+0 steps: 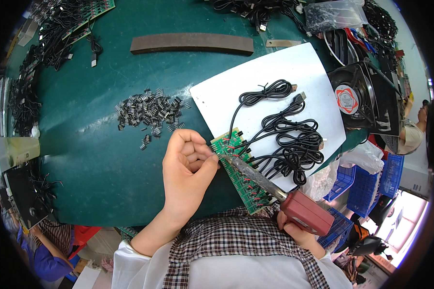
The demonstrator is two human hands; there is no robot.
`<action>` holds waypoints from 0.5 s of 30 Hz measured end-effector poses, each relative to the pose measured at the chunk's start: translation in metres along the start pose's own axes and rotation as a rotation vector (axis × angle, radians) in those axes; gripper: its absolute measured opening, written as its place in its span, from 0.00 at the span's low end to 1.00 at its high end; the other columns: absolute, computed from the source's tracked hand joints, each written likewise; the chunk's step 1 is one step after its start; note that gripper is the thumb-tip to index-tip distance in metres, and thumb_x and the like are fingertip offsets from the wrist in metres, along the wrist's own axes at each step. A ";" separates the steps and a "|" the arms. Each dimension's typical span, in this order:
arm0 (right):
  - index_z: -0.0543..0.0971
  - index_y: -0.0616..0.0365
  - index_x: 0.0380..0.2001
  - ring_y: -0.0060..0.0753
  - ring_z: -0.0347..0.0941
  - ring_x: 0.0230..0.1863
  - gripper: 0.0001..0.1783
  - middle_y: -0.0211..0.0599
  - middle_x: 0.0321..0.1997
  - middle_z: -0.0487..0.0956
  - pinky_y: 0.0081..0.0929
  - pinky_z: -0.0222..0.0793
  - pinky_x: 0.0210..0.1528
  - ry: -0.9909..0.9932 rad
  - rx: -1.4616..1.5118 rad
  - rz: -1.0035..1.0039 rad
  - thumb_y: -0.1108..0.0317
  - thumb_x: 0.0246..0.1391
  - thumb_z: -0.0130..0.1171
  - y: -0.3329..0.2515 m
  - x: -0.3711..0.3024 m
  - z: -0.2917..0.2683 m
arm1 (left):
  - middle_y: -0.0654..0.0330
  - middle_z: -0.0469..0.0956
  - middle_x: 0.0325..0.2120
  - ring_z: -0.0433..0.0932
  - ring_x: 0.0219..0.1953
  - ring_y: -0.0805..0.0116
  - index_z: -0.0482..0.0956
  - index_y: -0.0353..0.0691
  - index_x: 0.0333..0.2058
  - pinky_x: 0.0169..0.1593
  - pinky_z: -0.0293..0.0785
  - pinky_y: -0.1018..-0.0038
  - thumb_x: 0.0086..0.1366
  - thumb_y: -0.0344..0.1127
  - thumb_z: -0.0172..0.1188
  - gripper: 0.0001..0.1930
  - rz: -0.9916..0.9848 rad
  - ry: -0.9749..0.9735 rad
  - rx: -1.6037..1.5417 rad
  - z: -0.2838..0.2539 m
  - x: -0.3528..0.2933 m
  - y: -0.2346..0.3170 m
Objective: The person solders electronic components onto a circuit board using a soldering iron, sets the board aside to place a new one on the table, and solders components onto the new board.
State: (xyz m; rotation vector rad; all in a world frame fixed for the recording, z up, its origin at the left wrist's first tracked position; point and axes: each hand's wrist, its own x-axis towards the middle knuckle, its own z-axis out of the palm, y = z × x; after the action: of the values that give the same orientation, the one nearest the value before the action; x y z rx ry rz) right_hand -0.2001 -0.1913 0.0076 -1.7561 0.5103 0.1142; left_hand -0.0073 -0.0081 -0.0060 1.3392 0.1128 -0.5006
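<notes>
On my feed, the right hand (300,233) grips a red-handled soldering iron (307,212) over the green circuit board (248,195) by the desk's (106,183) near edge; the left hand (185,166) curls narrow, contents I can't tell.

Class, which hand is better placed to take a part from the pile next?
Probably the left hand: it is nearer the pile, though perhaps not empty; the right hand grips the iron.
</notes>
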 end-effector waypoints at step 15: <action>0.72 0.65 0.43 0.32 0.75 0.26 0.30 0.37 0.32 0.77 0.22 0.70 0.30 -0.030 -0.217 -0.034 0.58 0.38 0.67 0.007 -0.008 -0.006 | 0.63 0.70 0.25 0.70 0.27 0.81 0.62 0.38 0.35 0.33 0.70 0.84 0.53 0.16 0.49 0.13 0.028 0.010 0.010 0.000 -0.001 -0.002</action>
State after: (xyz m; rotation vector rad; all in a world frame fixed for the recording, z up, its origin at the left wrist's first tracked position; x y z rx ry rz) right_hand -0.2112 -0.1957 0.0059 -1.9708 0.4601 0.1770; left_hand -0.0093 -0.0082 -0.0073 1.3517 0.0996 -0.4713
